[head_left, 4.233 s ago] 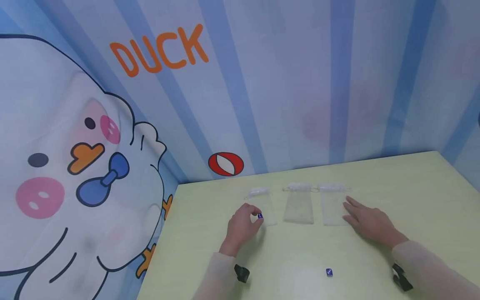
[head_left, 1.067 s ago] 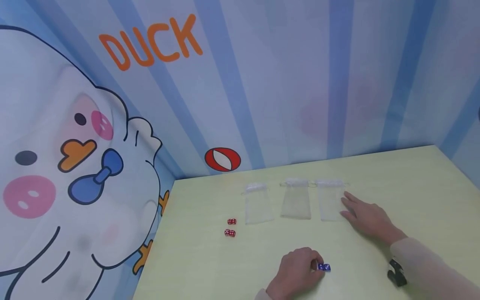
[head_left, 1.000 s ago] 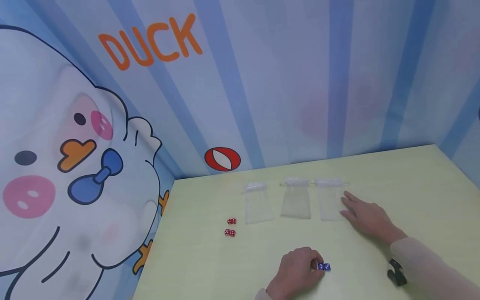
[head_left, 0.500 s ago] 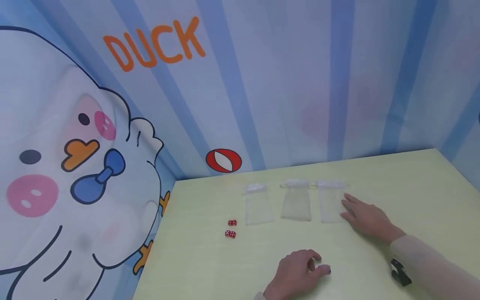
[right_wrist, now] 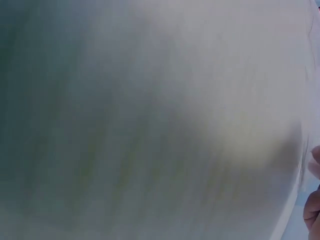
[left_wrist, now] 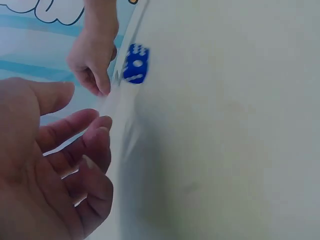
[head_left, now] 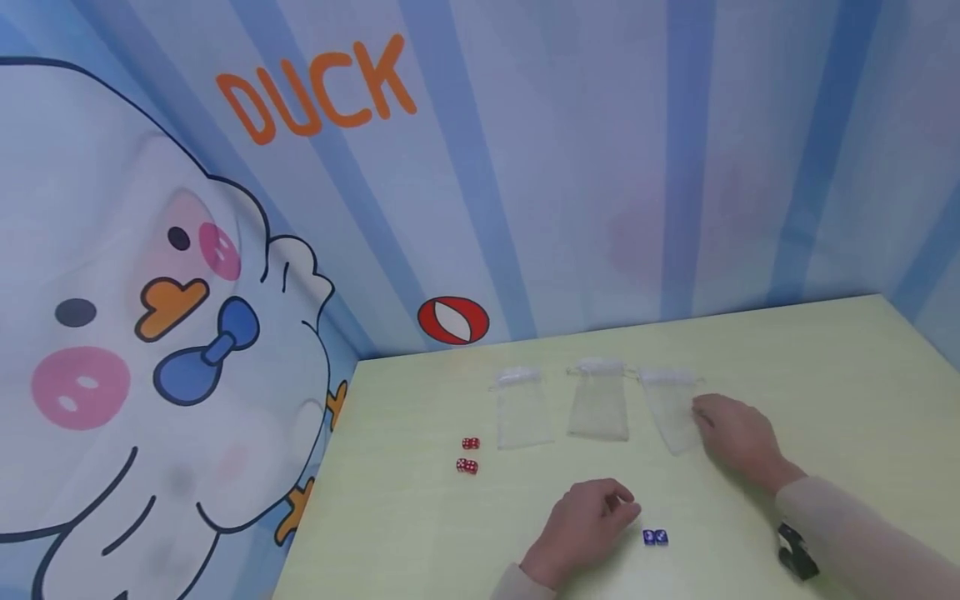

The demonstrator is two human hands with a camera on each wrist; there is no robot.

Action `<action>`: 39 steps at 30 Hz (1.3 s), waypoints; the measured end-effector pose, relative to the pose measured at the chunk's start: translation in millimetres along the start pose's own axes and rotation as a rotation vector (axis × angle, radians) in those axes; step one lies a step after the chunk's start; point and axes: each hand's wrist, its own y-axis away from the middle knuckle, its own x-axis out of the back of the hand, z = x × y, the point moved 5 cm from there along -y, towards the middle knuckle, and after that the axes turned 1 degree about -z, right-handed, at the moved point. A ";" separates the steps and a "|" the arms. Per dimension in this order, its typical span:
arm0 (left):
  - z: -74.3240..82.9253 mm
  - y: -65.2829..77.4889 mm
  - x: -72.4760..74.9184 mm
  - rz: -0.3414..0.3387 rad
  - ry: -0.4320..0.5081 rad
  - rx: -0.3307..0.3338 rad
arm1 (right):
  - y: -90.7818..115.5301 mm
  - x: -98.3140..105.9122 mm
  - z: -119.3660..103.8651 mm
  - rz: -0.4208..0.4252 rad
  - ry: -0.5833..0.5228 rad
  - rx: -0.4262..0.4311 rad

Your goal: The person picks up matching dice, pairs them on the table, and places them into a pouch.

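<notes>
My left hand [head_left: 577, 527] hovers just left of two blue dice [head_left: 656, 537] that lie side by side near the front. Its fingers are loosely bent and hold nothing; in the left wrist view a gap shows between thumb and fingers, with a blue die [left_wrist: 136, 64] beyond. My right hand [head_left: 741, 440] pinches the right edge of the rightmost sheer drawstring bag [head_left: 670, 412], which lies slanted. Its thumb and finger meet on the thin fabric in the left wrist view. Only the fingertips [right_wrist: 312, 210] show at the edge of the right wrist view.
Two more sheer bags, a middle one [head_left: 598, 404] and a left one [head_left: 523, 412], lie flat in the same row. Several red dice [head_left: 467, 467] sit in two pairs left of them. A printed backdrop [head_left: 570, 167] rises behind the pale table [head_left: 420, 533].
My left hand has let go of the blue dice and drawn back left, leaving them paired. My right hand's fingers have closed on the rightmost bag, whose lower end has swung right and toward me.
</notes>
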 end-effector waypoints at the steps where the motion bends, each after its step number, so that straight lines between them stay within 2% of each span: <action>1: -0.4 -5.3 2.3 0.005 0.031 0.019 | 0.8 1.5 -0.2 0.026 -0.006 -0.004; 4: -0.4 -25.4 8.9 0.031 0.155 0.070 | 3.5 5.9 -2.7 0.121 -0.018 0.001; 8: 2.1 -56.0 19.1 0.104 0.309 0.104 | 7.6 9.6 -10.9 0.270 -0.029 0.057; 12: 4.5 -81.8 31.0 0.205 0.429 0.115 | 12.8 11.9 -20.9 0.405 -0.033 0.158; 16: 5.1 -96.5 41.2 0.273 0.512 0.126 | 19.2 14.1 -30.9 0.488 -0.022 0.262; 21: 8.8 -103.8 43.9 0.261 0.561 0.127 | 26.0 15.6 -39.3 0.522 -0.035 0.329; 28: 16.8 -106.3 43.2 0.275 0.563 0.099 | 28.2 18.0 -50.0 0.502 -0.049 0.379; 34: 24.9 -102.8 49.6 0.245 0.530 -0.055 | 26.2 20.7 -49.9 0.432 -0.066 0.387; 39: 26.2 -97.9 50.5 0.195 0.481 -0.148 | 23.5 31.6 -46.6 0.408 -0.140 0.285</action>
